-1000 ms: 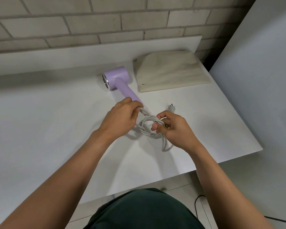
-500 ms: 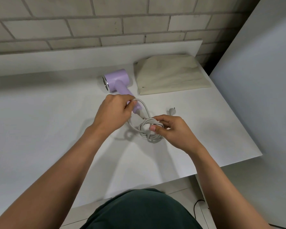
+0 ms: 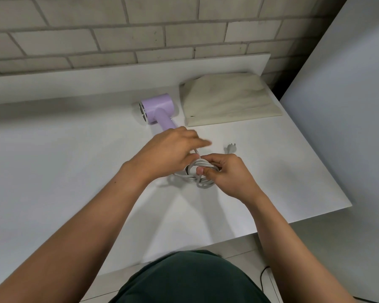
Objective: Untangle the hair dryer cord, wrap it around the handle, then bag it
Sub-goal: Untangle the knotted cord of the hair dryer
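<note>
**Between both hands, mid-desk: knotted cord held for untangling**

Head view. Between the two hands, on the desk (image 3: pixel 74 171), the cord (image 3: pixel 202 182) lies as a tight, knotted coil. It sits just on the person's side of the handle (image 3: pixel 165 121) of the hair dryer (image 3: pixel 157 108). The dryer's long axis runs from its head at the far left down toward the coil.

The right hand (image 3: pixel 230 174) pinches the coil, thumb on the near side and curled fingers (image 3: pixel 213 159) over the far side. The left hand (image 3: pixel 169 152) lies just left of the coil, covering the handle's lower end, and one strand rises from the coil beneath it. Its fingers are blurred and point right, so a grip cannot be confirmed. This hand is judged the nearer one to that strand.

The plug (image 3: pixel 231 147) lies free just beyond the right hand. The bag (image 3: pixel 228 99) lies flat, well apart.

Half a second earlier, the left hand held a raised loop near the handle end. That loop no longer shows, and the hand has shifted right toward the coil. The right-hand pinch is unchanged.
</note>
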